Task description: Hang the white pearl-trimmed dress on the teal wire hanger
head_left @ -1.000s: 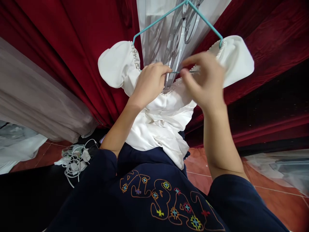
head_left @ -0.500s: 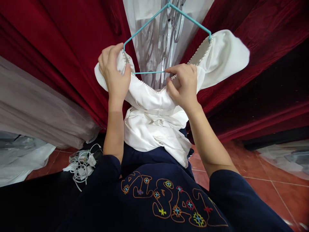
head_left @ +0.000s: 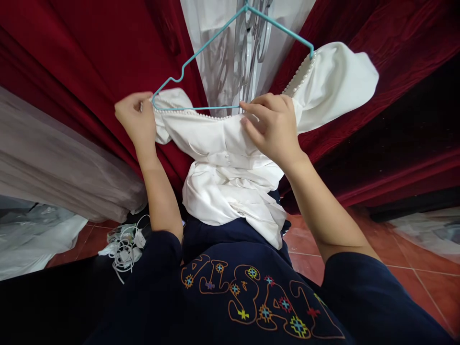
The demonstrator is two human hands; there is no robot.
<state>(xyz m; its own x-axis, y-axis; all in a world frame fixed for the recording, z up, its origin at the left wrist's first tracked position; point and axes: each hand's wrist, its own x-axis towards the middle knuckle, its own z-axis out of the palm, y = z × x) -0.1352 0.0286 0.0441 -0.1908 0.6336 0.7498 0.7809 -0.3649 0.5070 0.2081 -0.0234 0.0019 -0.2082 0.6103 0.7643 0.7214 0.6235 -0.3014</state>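
Note:
A white dress (head_left: 215, 139) with pearl-like beads along its neckline lies gathered on my lap, its top raised on a light-blue hanger (head_left: 212, 40). My left hand (head_left: 138, 117) is closed at the hanger's left end, pinching the edge of the dress's left sleeve there. On the other side, my right hand (head_left: 273, 122) grips the hanger's bottom bar together with the neckline fabric. The puffed right sleeve (head_left: 341, 81) hangs from the hanger's right tip. My palm and fingers hide part of the beaded edge.
Red curtains (head_left: 89, 48) hang on both sides, with a pale sheer cloth (head_left: 61, 153) at the left. White cables and chargers (head_left: 125, 251) lie on a black surface (head_left: 53, 297) at lower left. Red floor tiles (head_left: 406, 282) show at lower right.
My left hand has moved left and slightly down, drawing the left sleeve outward. The neckline is stretched straighter, and the hanger's left notch now shows bare. My right hand stays nearly in place.

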